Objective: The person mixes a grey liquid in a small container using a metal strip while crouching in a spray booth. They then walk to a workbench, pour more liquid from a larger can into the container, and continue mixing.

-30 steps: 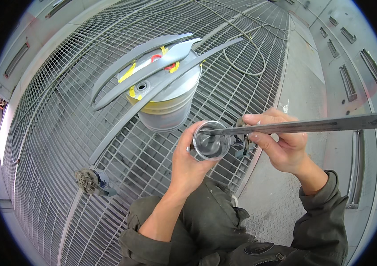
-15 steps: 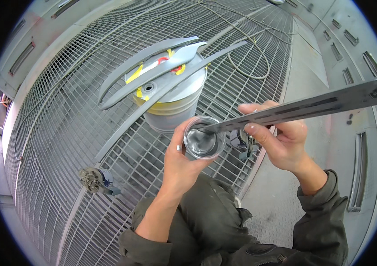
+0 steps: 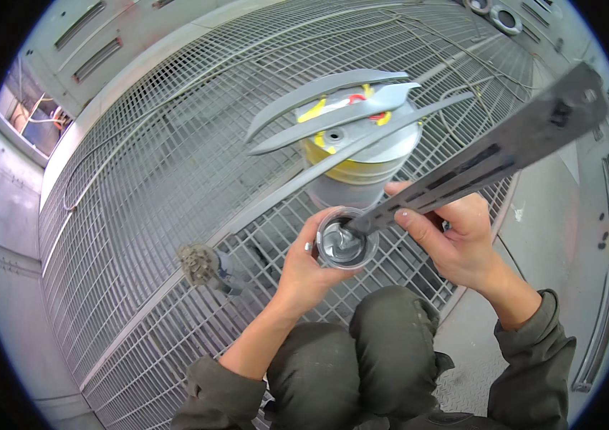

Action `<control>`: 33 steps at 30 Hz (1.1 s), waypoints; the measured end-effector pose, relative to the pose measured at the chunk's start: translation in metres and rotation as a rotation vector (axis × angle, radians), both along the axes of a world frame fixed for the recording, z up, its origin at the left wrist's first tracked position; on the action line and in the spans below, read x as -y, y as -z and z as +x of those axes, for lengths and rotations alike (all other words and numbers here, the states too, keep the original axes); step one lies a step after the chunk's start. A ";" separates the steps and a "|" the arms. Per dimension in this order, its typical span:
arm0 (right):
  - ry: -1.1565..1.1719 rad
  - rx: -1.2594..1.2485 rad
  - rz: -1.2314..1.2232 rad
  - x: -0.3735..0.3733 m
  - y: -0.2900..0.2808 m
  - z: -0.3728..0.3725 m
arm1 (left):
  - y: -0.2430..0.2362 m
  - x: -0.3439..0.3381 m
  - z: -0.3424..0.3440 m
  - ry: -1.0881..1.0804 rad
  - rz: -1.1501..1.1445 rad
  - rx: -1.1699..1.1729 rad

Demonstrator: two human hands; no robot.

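My left hand (image 3: 311, 266) is wrapped round a clear plastic cup (image 3: 347, 266) that holds a shiny silver-grey liquid (image 3: 340, 242). Between thumb and fingers my right hand (image 3: 451, 233) pinches a long, flat grey mixing stick (image 3: 491, 149) with dark slots and marks. The stick's lower end dips into the liquid, while its wide end slants up to the right. Swirls show on the liquid's surface. Beyond the cup, several curved grey trim strips (image 3: 340, 118) lie across the top of a metal drum (image 3: 362, 172) that carries yellow and red tape.
A metal grating floor (image 3: 154, 186) stretches around the drum. Left of my left forearm stands a post-like object with a crusted, lumpy top (image 3: 200, 264). Hoses (image 3: 197, 61) run over the grating. Grey wall panels with slots (image 3: 97, 61) enclose the space. My knees (image 3: 319, 365) are below the cup.
My view has swung left, so the drum and strips appear further right. The stick is tilted more steeply in the cup, and the liquid's swirl looks different. Both hands keep their hold.
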State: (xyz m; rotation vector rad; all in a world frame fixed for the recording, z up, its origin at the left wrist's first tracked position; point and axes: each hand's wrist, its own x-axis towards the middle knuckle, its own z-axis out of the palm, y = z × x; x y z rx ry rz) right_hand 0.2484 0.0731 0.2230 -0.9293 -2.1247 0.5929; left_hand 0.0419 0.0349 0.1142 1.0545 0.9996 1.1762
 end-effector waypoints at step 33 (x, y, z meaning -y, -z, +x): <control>-0.060 -0.098 -0.306 -0.005 0.073 -0.106 | 0.083 0.022 -0.064 -0.332 -0.030 0.028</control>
